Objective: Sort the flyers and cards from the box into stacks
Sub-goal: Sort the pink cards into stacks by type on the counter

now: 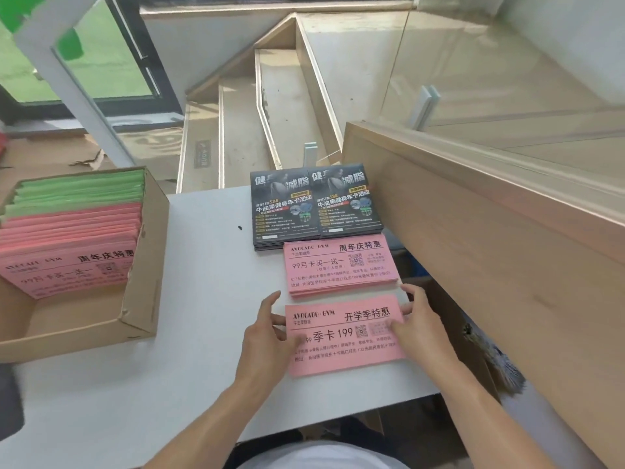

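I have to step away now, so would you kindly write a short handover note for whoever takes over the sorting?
Left hand and right hand: fingers fairly straight, touching the side edges of the near pink stack on the white table.
Laid out so far: black flyers farthest, in two side-by-side piles; a second pink stack in the middle; the near pink one in front.
Left: the cardboard box at the left holds pink cards and green cards. No green stack is out yet.
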Available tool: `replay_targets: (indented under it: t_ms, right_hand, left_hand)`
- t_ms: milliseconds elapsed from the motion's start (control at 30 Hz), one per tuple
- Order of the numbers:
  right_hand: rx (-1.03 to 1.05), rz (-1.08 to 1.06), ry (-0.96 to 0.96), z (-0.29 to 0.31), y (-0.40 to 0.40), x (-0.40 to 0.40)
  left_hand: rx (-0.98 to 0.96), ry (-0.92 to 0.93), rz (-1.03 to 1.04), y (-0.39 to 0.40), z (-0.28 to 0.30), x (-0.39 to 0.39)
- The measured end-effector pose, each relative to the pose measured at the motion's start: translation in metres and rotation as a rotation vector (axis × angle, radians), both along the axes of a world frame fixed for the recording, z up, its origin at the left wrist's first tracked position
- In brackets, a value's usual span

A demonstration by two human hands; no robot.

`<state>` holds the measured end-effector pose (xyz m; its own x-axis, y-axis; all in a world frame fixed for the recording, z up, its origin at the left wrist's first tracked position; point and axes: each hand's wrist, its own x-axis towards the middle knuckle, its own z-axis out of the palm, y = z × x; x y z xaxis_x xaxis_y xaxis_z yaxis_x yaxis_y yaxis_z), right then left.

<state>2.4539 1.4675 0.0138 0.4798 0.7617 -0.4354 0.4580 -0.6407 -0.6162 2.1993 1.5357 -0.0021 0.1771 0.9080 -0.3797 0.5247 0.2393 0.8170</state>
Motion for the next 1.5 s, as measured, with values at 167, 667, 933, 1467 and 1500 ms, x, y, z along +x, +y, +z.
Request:
replay_targets:
  t_ms: [167,667,933,1467,1500]
  right_hand:
    - [0.143,-0.081,-0.098,0.001,-0.004,0.004]
    - [-0.05,0.305,-0.317,0.008,-0.013,-0.022]
    - [0.012,0.278,-0.349,0.001,-0.017,-0.026]
    - [0.016,0.357,-0.394,0.004,-0.007,-0.049]
    - [0.018,0.369,-0.405,0.005,-0.005,-0.052]
  left_hand:
    - [0.047,-0.011,0.03,0.0,-0.001,0.018]
    - [0.337,0.143,-0.343,-0.038,-0.012,0.016]
    - [0.317,0.167,-0.293,-0.035,-0.012,0.02]
    - [0.481,0.199,-0.385,-0.029,-0.027,-0.007]
    - [0.497,0.199,-0.382,-0.028,-0.024,-0.01]
